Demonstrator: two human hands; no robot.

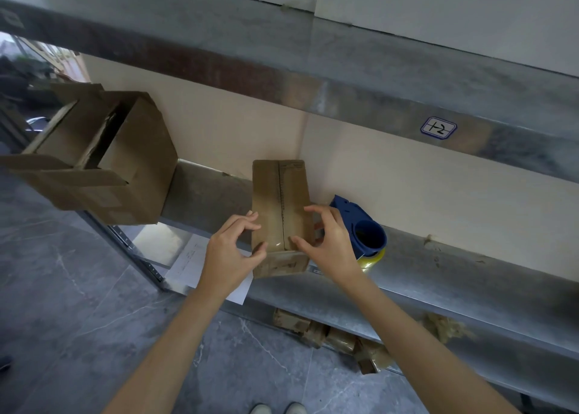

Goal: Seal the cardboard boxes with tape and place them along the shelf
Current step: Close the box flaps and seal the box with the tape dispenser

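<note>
A small cardboard box (275,191) lies on the metal shelf (438,275), with shiny tape along its top seam. My left hand (233,250) touches the box's near left corner, thumb on the top face and fingers loosely curled. My right hand (326,241) presses its thumb on the top near the seam, with the fingers arched over the box's right edge. A blue tape dispenser (360,225) with a yellowish roll stands just right of the box, partly hidden by my right hand.
A larger open cardboard box (125,162) lies on its side at the shelf's left end, overhanging the edge. An upper shelf beam (344,100) carries a label "12". Taped boxes (329,335) sit on a lower shelf. A white sheet (200,266) lies below.
</note>
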